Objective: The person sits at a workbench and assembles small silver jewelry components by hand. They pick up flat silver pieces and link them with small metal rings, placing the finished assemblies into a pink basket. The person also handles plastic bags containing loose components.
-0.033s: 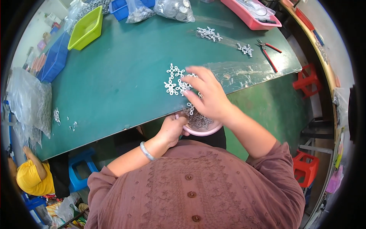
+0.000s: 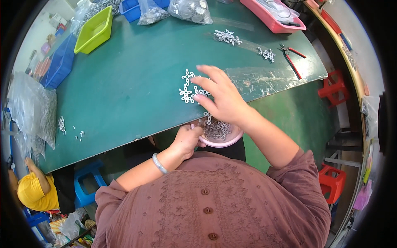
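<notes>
My left hand (image 2: 188, 139) grips the rim of a pale pink basin (image 2: 221, 144) held just below the table's near edge. Inside the basin lie many small metal pieces made of joined rings (image 2: 217, 130). Over the table edge, my right hand (image 2: 221, 93) is open, its fingers spread and curved above a loose group of white flower-like ring pieces (image 2: 186, 96). The hand hides part of that group. One such piece (image 2: 208, 117) shows between the right hand and the basin; whether it is falling or resting there, I cannot tell.
On the green table (image 2: 124, 87) lie two more piles of ring pieces (image 2: 227, 37) and red-handled pliers (image 2: 292, 60). Pink (image 2: 277, 20), lime (image 2: 94, 31) and blue trays (image 2: 60, 64) and plastic bags (image 2: 33, 107) line its edges. A person in yellow (image 2: 39, 192) is at lower left.
My right hand has shifted slightly left over the ring pieces, uncovering more of the basin's right side. My left hand keeps its hold on the rim.
</notes>
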Available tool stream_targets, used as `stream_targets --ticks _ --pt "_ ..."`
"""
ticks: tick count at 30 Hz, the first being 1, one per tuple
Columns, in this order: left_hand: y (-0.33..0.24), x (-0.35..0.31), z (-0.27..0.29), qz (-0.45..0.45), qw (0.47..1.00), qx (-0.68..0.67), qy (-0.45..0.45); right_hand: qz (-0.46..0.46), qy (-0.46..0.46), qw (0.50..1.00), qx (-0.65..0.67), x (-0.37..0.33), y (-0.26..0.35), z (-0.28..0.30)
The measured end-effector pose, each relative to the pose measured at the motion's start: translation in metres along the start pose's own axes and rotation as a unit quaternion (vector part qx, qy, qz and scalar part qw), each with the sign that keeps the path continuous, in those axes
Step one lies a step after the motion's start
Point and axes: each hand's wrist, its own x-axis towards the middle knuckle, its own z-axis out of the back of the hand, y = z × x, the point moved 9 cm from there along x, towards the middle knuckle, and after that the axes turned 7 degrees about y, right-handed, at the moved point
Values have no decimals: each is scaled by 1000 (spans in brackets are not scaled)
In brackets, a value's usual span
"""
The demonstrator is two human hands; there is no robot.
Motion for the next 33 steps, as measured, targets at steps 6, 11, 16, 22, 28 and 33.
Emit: stream_targets --ticks 6,11,16,22,28,33 --pt "2 -2 7 18 1000 2 -7 44 165 983 -73 21 -9 -49" --pt "1 -6 13 6 1000 -17 -9 48 121 991 -13 -15 11 -33" --pt "-2 -10 10 0 999 -29 -15 14 141 990 8 -52 24 -22" --pt "-3 -12 8 -11 1000 17 -17 -23 33 999 -19 -55 14 12" --pt "-5 -12 -1 -27 1000 10 0 42 122 988 81 -84 35 -6" --pt "1 -17 -32 29 995 86 51 -45 -37 998 29 -102 -3 64"
